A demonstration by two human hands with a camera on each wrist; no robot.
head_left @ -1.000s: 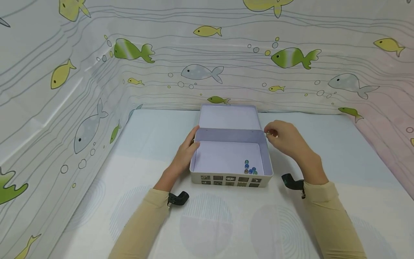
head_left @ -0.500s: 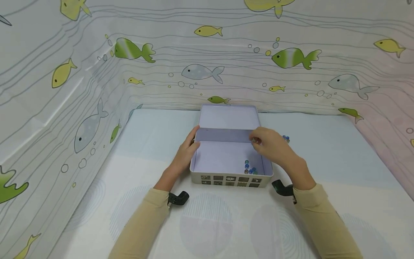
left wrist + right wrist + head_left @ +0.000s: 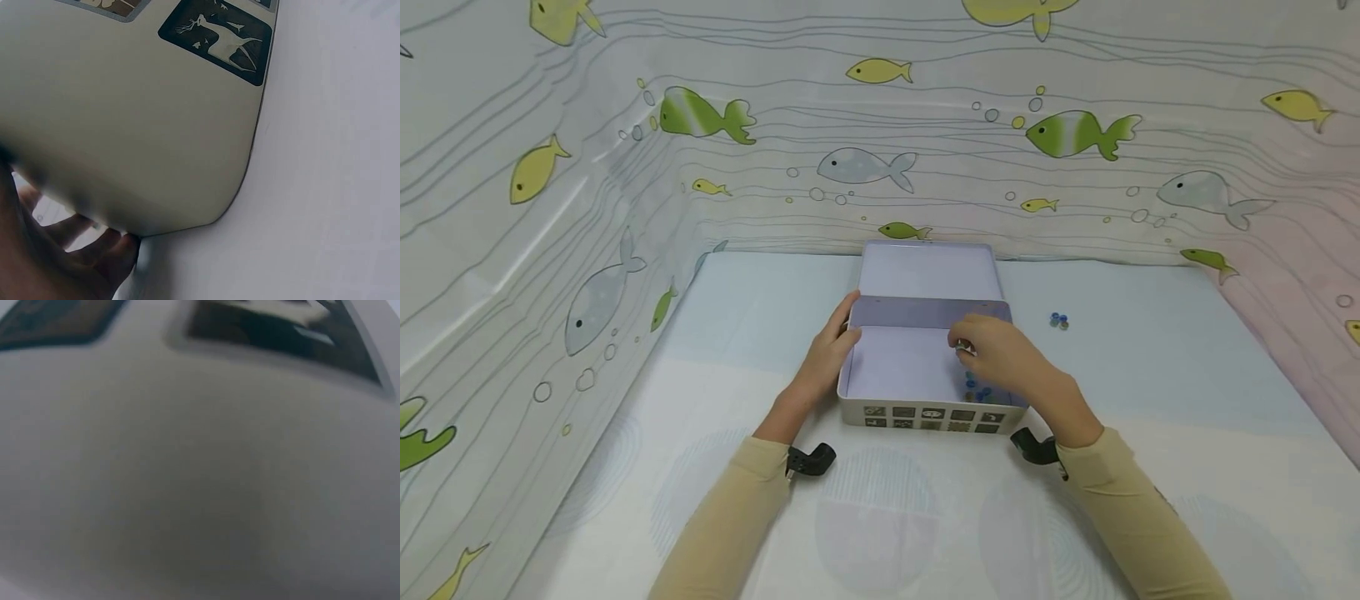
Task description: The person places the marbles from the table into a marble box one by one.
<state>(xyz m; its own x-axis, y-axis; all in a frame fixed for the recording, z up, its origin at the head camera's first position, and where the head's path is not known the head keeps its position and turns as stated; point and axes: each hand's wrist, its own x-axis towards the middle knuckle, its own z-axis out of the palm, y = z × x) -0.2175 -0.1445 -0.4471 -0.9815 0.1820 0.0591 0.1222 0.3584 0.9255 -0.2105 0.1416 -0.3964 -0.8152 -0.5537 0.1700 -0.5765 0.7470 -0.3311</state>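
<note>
A pale tin box [image 3: 895, 362] stands on the table with its hinged lid [image 3: 928, 269] tipped back. My left hand [image 3: 825, 354] grips the box's left side, thumb at the rim; the left wrist view shows its curled fingers [image 3: 109, 256] against the box. Over the right half of the box, my right hand [image 3: 1000, 354] pinches a small glass marble [image 3: 962, 346], mostly hidden by the fingertips. Several blue, green and brown marbles [image 3: 972, 385] lie below it in the front right corner, partly screened by the hand. In the right wrist view only the blurred outer wall [image 3: 200, 475] appears.
Right of the box, a small cluster of marbles [image 3: 1059, 321] lies on the light blue and white tablecloth [image 3: 1120, 350]. Behind and to the left rises a sheet printed with fish [image 3: 861, 167].
My right hand has moved left and toward me, from beyond the box's right rim to over its inside, carrying the marble. The cluster outside came into sight. My left hand stays put.
</note>
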